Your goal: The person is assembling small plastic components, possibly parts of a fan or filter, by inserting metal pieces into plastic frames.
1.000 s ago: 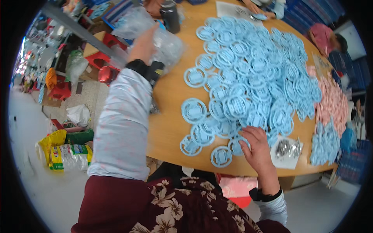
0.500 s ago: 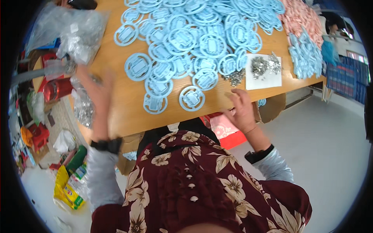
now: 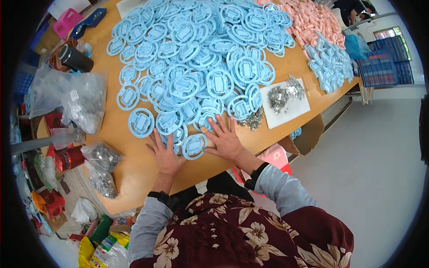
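Left hand palm down and splayed, right hand likewise palm down, hands apart, left forearm extended forward, right forearm slanting inward

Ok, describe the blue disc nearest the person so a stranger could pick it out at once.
On the wooden table, follow the big heap of blue discs to its near side. There, between the left hand and the right hand, lies the disc. It sits closer to the table's near edge than any other disc there.
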### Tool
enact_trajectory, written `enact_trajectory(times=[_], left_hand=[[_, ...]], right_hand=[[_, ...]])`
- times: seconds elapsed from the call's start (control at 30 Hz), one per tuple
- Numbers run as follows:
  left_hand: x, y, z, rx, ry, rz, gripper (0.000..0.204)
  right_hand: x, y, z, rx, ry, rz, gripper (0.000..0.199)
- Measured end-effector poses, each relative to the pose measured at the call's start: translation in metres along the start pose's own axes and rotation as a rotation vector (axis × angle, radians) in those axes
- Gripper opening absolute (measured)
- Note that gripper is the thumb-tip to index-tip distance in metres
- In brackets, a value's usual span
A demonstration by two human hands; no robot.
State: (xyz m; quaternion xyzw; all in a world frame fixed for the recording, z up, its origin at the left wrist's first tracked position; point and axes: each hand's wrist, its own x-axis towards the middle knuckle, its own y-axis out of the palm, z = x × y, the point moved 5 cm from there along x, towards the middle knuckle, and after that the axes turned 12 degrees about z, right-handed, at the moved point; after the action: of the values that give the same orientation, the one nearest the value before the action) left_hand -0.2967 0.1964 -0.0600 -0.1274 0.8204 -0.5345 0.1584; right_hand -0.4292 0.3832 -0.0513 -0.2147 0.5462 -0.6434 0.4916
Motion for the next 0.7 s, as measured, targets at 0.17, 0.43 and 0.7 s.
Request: enact_trajectory(times=[0.17,0.43,0.7], left_hand=[[0.061,-0.006,0.008,0.042,-0.028,-0.054,0.1],[0.137,-0.021,0.005,-0.088,0.054,-0.122,0.097],[0.199,-0.03,-0.014,-0.026,-0.002,-0.268,0.082]], right_hand=[[0.043,-0.025,-0.006,-0.028,0.066,0.007,0.07],[0.091,-0.063,-0.038,-0.086,0.204,-0.049,0.071],[0.133,-0.11,-0.073,-0.012,0.209,-0.156,0.07]])
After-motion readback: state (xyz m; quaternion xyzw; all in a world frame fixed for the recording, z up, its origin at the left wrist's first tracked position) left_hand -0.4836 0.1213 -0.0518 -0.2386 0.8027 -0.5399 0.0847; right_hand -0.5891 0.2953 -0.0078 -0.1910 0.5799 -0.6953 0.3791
